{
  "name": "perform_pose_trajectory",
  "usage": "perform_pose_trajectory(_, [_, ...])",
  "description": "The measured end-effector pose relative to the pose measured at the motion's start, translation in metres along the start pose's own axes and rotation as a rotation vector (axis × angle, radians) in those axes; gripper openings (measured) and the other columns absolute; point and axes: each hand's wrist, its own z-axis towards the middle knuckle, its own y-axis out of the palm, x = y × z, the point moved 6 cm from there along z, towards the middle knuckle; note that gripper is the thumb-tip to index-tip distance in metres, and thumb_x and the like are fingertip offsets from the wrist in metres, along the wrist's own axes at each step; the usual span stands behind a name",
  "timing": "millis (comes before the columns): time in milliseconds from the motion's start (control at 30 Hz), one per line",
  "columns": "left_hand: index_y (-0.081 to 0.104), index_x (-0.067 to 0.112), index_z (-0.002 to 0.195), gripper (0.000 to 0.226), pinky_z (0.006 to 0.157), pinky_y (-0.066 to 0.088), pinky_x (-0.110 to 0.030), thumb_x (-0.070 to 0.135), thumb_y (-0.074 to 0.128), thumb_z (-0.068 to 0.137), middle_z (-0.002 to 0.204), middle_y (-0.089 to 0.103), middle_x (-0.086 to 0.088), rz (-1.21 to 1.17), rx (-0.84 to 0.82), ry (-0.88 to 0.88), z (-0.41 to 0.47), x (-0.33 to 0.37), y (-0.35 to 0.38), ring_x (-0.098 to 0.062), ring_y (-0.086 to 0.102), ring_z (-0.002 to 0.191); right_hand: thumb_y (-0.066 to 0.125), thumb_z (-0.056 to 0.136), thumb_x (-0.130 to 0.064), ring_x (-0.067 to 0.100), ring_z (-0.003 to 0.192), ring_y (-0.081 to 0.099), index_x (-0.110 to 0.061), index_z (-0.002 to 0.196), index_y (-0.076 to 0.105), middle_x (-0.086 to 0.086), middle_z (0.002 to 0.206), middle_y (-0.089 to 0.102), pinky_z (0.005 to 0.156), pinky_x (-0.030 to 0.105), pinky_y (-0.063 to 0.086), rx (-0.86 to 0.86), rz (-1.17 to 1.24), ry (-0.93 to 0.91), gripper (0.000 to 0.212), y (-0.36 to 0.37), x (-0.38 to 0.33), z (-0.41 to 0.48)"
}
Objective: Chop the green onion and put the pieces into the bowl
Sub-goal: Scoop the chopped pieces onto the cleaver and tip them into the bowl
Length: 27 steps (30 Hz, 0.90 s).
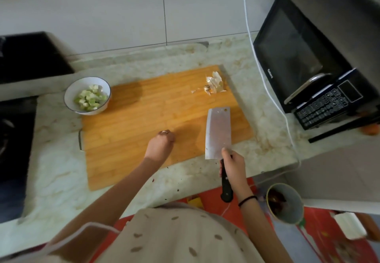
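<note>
Right hand [233, 167] is wrapped around the black handle of a cleaver [218, 133]. The blade looks to be lying flat on the near right part of the board [144, 119], tip pointing away from the person. There's a dark band round that wrist.

Left hand [162, 143] is knuckles-up over the middle of the board, just left of the blade and not touching it. Its fingers are curled under and there's a ring on one of them. Honestly can't tell whether anything is pinched in there, the fingertips are hidden.

The onion pieces [90, 98], pale green and white chunks, are all in the bowl [68, 95]. It's white with a dark rim and sits at the board's far left corner, well away from both hands. Over at the far right corner of the board is a small heap of whitish scraps [214, 84].

The board lies on a pale marble counter [61, 170]. A black microwave [308, 61] stands on the right with a white cable [267, 90] running down past it, and there's a dark stove [14, 139] at the left edge. Down on the floor by the person's right side there's a grey bin [292, 211] with something dark in it.
</note>
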Motion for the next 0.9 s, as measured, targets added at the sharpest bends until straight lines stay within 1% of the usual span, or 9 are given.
perform_pose_trajectory(100, [0.066, 0.008, 0.086, 0.02, 0.061, 0.042, -0.031, -0.003, 0.054, 0.075, 0.091, 0.064, -0.011, -0.017, -0.034, -0.05, 0.009, -0.011, -0.009, -0.03, 0.059, 0.087, 0.047, 0.094, -0.025, 0.024, 0.044, 0.045, -0.006, 0.058, 0.045, 0.013, 0.051, 0.045, 0.046, 0.03, 0.04, -0.024, -0.005, 0.003, 0.041, 0.012, -0.007, 0.005])
perform_pose_trajectory(167, [0.067, 0.009, 0.081, 0.017, 0.062, 0.043, -0.031, -0.002, 0.057, 0.072, 0.087, 0.066, -0.01, -0.122, 0.002, -0.135, 0.017, -0.032, -0.027, -0.029, 0.06, 0.083, 0.048, 0.094, -0.025, 0.025, 0.043, 0.045, -0.005, 0.056, 0.047, 0.015, 0.051, 0.045, 0.046, 0.03, 0.041, -0.044, -0.004, 0.001, 0.043, 0.02, -0.011, 0.009])
perform_pose_trajectory(267, [0.067, 0.009, 0.074, 0.013, 0.061, 0.044, -0.027, -0.003, 0.062, 0.071, 0.076, 0.068, -0.01, -0.276, 0.238, -0.24, 0.03, -0.07, -0.082, -0.026, 0.063, 0.071, 0.048, 0.095, -0.026, 0.023, 0.04, 0.046, -0.001, 0.057, 0.05, 0.013, 0.047, 0.044, 0.043, 0.027, 0.041, -0.086, -0.041, -0.029, 0.045, 0.033, -0.021, 0.013])
perform_pose_trajectory(333, [0.067, 0.006, 0.076, 0.008, 0.062, 0.043, -0.028, 0.0, 0.062, 0.073, 0.076, 0.068, -0.011, -0.307, 0.412, -0.299, 0.033, -0.101, -0.12, -0.025, 0.061, 0.068, 0.047, 0.095, -0.025, 0.021, 0.038, 0.045, -0.001, 0.057, 0.051, 0.01, 0.044, 0.044, 0.041, 0.023, 0.04, -0.113, -0.071, -0.049, 0.045, 0.047, -0.027, 0.015])
perform_pose_trajectory(467, [0.067, 0.004, 0.081, 0.011, 0.066, 0.041, -0.025, 0.007, 0.056, 0.079, 0.081, 0.068, -0.012, -0.327, 0.616, -0.457, 0.032, -0.16, -0.164, -0.025, 0.06, 0.075, 0.047, 0.095, -0.022, 0.017, 0.034, 0.045, -0.003, 0.058, 0.049, 0.006, 0.042, 0.044, 0.041, 0.024, 0.039, -0.163, -0.135, -0.061, 0.042, 0.076, -0.034, 0.02])
perform_pose_trajectory(600, [0.068, 0.002, 0.093, 0.018, 0.075, 0.041, -0.021, 0.005, 0.054, 0.082, 0.095, 0.069, -0.013, -0.354, 0.65, -0.561, 0.03, -0.191, -0.171, -0.024, 0.062, 0.089, 0.049, 0.095, -0.021, 0.017, 0.038, 0.046, -0.006, 0.065, 0.046, 0.006, 0.05, 0.047, 0.045, 0.028, 0.041, -0.216, -0.21, -0.084, 0.033, 0.1, -0.037, 0.022])
perform_pose_trajectory(700, [0.067, 0.007, 0.101, 0.019, 0.072, 0.04, -0.02, 0.005, 0.056, 0.085, 0.101, 0.068, -0.008, -0.371, 0.623, -0.592, 0.026, -0.198, -0.166, -0.014, 0.059, 0.077, 0.05, 0.095, -0.022, 0.014, 0.037, 0.048, -0.006, 0.069, 0.047, 0.005, 0.052, 0.049, 0.045, 0.028, 0.043, -0.239, -0.283, -0.128, 0.031, 0.116, -0.043, 0.022])
perform_pose_trajectory(833, [0.068, 0.01, 0.094, 0.014, 0.068, 0.041, -0.023, 0.009, 0.058, 0.084, 0.094, 0.069, -0.005, -0.345, 0.68, -0.562, 0.019, -0.202, -0.165, -0.018, 0.061, 0.085, 0.052, 0.094, -0.024, 0.013, 0.038, 0.051, -0.006, 0.073, 0.049, 0.005, 0.056, 0.055, 0.042, 0.024, 0.044, -0.261, -0.334, -0.132, 0.028, 0.128, -0.049, 0.025])
perform_pose_trajectory(900, [0.066, 0.012, 0.089, 0.009, 0.064, 0.041, -0.026, 0.012, 0.061, 0.081, 0.085, 0.067, -0.004, -0.317, 0.688, -0.533, 0.018, -0.201, -0.164, -0.023, 0.06, 0.083, 0.053, 0.094, -0.026, 0.015, 0.039, 0.052, -0.006, 0.074, 0.049, 0.004, 0.055, 0.056, 0.043, 0.025, 0.044, -0.27, -0.352, -0.123, 0.028, 0.131, -0.048, 0.028])
